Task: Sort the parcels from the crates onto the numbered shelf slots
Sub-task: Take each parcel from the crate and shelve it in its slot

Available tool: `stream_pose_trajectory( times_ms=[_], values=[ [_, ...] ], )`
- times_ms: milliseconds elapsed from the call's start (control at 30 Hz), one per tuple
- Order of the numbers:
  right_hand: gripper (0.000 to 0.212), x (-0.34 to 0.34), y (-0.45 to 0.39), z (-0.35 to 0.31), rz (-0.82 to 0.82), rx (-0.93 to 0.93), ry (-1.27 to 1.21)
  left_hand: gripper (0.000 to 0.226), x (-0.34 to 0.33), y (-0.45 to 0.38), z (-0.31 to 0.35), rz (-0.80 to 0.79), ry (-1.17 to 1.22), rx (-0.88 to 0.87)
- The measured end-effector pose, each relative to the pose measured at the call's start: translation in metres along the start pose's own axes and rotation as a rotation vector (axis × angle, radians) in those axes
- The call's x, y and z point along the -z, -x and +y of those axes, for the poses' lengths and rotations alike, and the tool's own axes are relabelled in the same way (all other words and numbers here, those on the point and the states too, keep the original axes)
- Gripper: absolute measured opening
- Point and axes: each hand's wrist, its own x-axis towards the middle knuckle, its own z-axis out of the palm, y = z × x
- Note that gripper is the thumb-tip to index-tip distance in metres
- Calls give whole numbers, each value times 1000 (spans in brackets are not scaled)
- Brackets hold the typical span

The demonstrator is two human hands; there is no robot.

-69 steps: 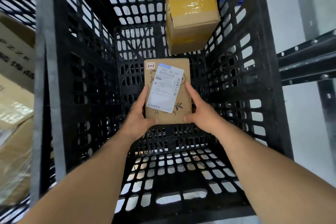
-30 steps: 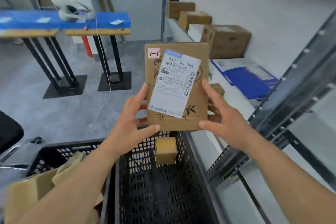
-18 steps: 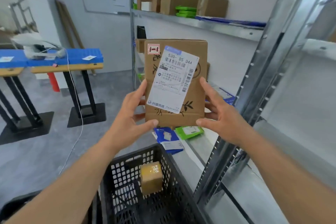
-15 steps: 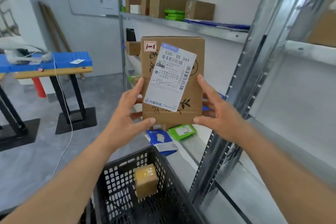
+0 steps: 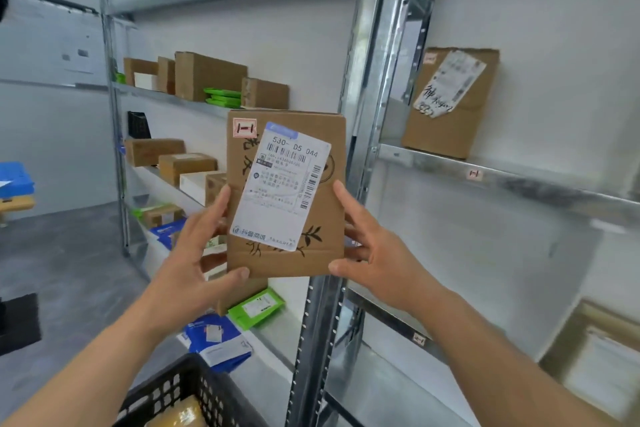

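- Head view: a flat brown cardboard parcel (image 5: 286,194) was held upright at chest height, in front of a grey metal shelving upright (image 5: 349,184).
- The left hand (image 5: 194,253) grasped the parcel's lower left edge, thumb curled under the bottom corner and fingers behind.
- The right hand (image 5: 374,253) grasped the lower right edge the same way, thumb at the bottom corner.
- The parcel carried a white shipping label (image 5: 282,184) set at a slight tilt, reading "530- D5 044" above barcodes, and a small red-framed sticker (image 5: 245,127) marked "1-1" at its top left. Black leaf drawings showed below the label.
- A similar small tag (image 5: 474,174) sat on the front lip of the right-hand shelf (image 5: 519,180), where another brown box (image 5: 450,104) leaned against the wall.
- Far left, more shelves held brown, green and blue parcels. A black crate (image 5: 180,395) sat near the bottom edge with a taped box inside.
- To do this step well, likely match the sticker to the shelf tag first, then slide the parcel in label-outward, keeping both hands on it until it rests.
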Motion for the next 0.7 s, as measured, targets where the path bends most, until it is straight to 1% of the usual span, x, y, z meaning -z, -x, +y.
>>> stream_pose_trajectory(
  times_ms=[100, 233, 467, 700],
  values=[
    [105, 21, 23, -7, 39, -19, 37, 96, -23, 0, 14, -20, 51, -35],
    [106, 53, 65, -14, 113, -43, 80, 106, -61, 3, 37, -82, 108, -112],
    [107, 98, 134, -23, 214, -100, 131, 107, -123, 13, 71, -179, 164, -181],
    [103, 138, 172, -25, 286, -142, 159, 107, -167, 6, 104, -252, 176, -264]
  ],
)
